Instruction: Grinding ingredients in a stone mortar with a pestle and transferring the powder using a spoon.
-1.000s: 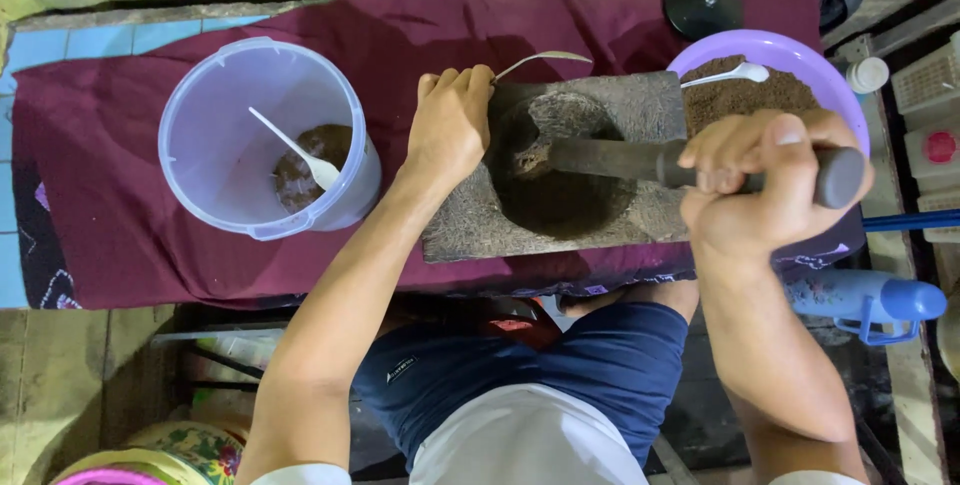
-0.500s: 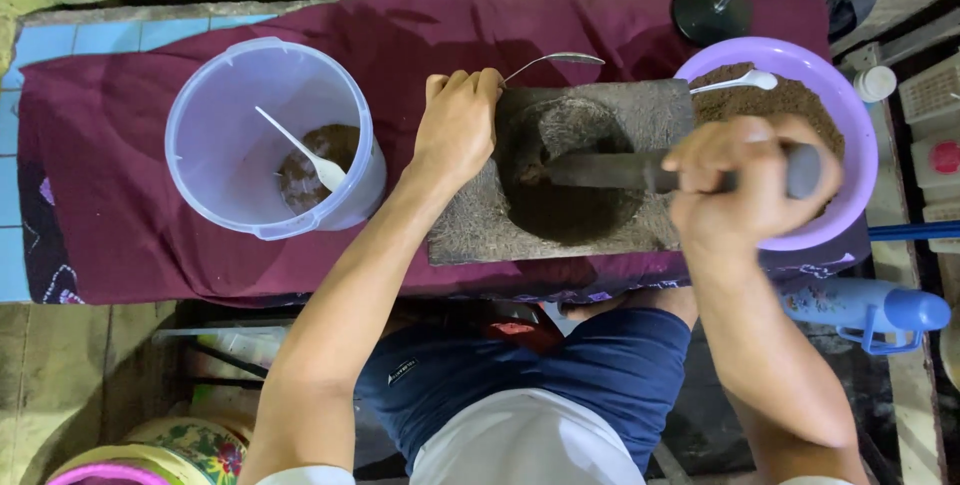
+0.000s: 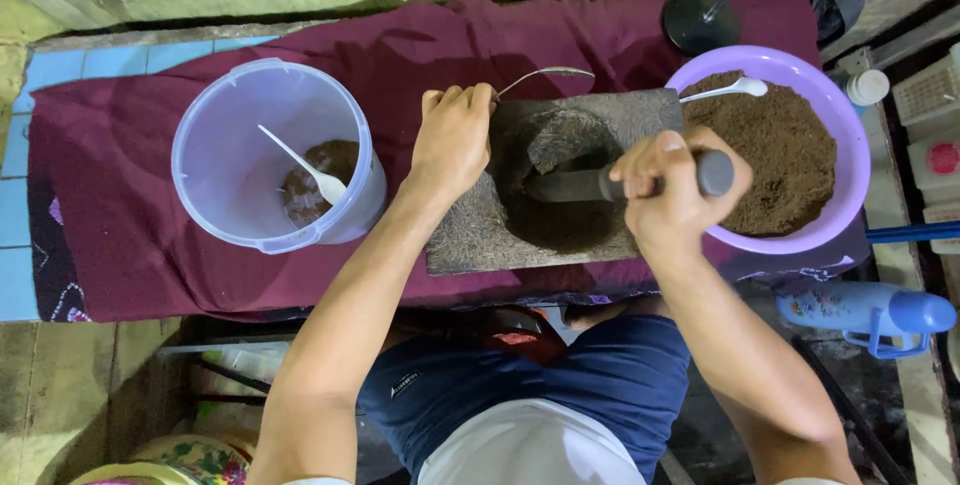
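A square stone mortar (image 3: 470, 240) sits on a maroon cloth (image 3: 130, 245), its round hollow dark inside. My right hand (image 3: 672, 190) is shut on a dark grey pestle (image 3: 570, 185) whose tip rests in the hollow. My left hand (image 3: 452, 135) grips the mortar's upper left edge and holds a metal spoon (image 3: 545, 75) that sticks out over the rim. To the right stands a purple bowl (image 3: 845, 115) full of brown powder with a white spoon (image 3: 725, 91) in it.
At the left, a clear plastic bucket (image 3: 230, 185) holds a little brown powder and a white spoon (image 3: 300, 165). A black stand base (image 3: 698, 23) is at the back. A blue bottle (image 3: 870, 310) lies at the lower right. White crates (image 3: 930, 115) line the right edge.
My right hand has pulled the pestle upward and to the left, with its tip staying in the hollow. My left hand stays on the mortar's edge.
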